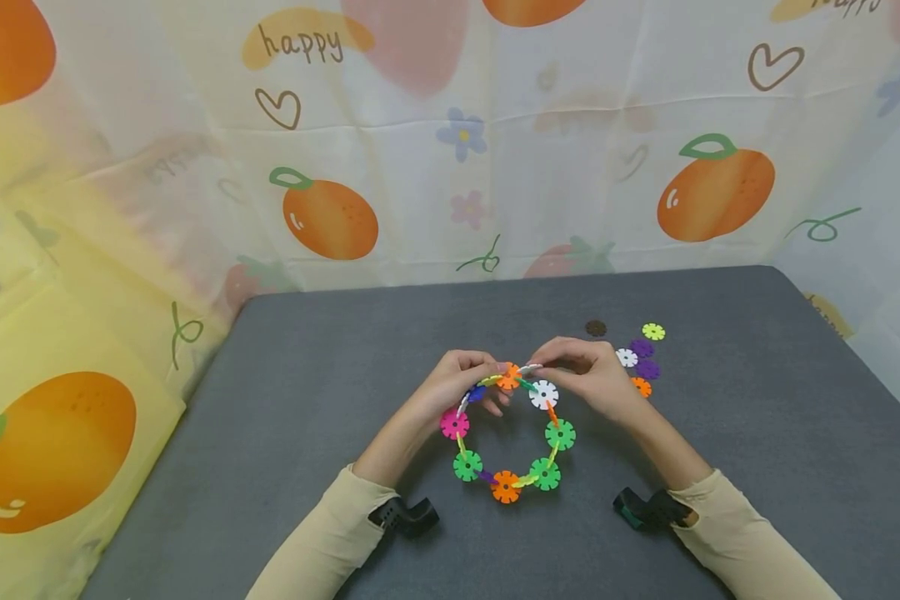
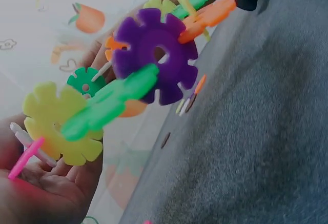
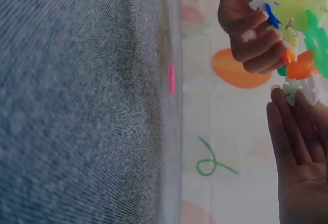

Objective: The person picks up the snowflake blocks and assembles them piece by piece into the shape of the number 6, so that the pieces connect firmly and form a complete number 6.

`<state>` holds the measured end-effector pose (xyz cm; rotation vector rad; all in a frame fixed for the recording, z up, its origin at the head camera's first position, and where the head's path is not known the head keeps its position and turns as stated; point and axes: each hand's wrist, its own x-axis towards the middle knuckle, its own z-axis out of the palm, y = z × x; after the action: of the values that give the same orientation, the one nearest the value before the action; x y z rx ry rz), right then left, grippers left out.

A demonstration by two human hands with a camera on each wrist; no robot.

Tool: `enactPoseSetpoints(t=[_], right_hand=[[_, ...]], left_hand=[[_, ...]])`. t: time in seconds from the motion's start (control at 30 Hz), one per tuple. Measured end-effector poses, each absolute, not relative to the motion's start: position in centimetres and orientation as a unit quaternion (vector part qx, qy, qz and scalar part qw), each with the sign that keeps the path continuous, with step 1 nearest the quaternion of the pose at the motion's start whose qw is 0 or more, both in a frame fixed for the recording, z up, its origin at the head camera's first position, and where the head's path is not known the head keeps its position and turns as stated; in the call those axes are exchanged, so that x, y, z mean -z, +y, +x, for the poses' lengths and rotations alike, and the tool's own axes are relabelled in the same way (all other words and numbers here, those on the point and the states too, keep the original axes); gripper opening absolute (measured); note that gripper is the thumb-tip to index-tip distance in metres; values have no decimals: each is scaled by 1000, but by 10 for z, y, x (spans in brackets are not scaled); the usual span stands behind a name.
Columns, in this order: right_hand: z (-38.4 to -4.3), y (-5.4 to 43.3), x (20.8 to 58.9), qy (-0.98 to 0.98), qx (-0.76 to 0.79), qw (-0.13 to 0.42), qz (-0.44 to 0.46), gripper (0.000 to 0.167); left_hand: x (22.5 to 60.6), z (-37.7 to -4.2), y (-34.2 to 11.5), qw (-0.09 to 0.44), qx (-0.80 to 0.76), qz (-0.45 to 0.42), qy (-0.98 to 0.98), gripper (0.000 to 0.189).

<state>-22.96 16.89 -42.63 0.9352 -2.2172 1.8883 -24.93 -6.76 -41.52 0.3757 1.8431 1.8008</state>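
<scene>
A ring of notched plastic snowflake discs [image 1: 506, 487], slotted into one another in green, orange, pink, purple, yellow and white, is held up between both hands. At its upper left, my left hand [image 1: 453, 382] grips the ring, thumb by an orange disc [image 1: 508, 376]. My right hand [image 1: 592, 379] pinches a white disc [image 1: 529, 367] edge-on against that orange disc, at the ring's top right. Close up in the right wrist view, a pale disc [image 3: 292, 91] sits between the right fingertips. The left wrist view shows a purple disc [image 2: 148, 55] and a yellow disc [image 2: 61, 124] in the ring.
Loose discs lie on the grey table [image 1: 330, 350] beyond the right hand: a brown disc [image 1: 596, 328], a yellow disc [image 1: 653, 332], purple discs [image 1: 647, 369], a white disc [image 1: 627, 357] and an orange disc [image 1: 642, 387]. A printed curtain [image 1: 405, 150] hangs behind the table.
</scene>
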Motion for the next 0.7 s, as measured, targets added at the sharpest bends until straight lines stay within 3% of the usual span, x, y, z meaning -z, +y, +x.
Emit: enactPoseSetpoints(t=[0.47,0.7], right_hand=[[-226,170,417,-710,-603,39,362,15],[-226,167,416,-727,-578,48,367,9]], left_hand=[[411,-243,-63,273,-684,120,665,22],[413,-244,-62,258,-684,130,670,19]])
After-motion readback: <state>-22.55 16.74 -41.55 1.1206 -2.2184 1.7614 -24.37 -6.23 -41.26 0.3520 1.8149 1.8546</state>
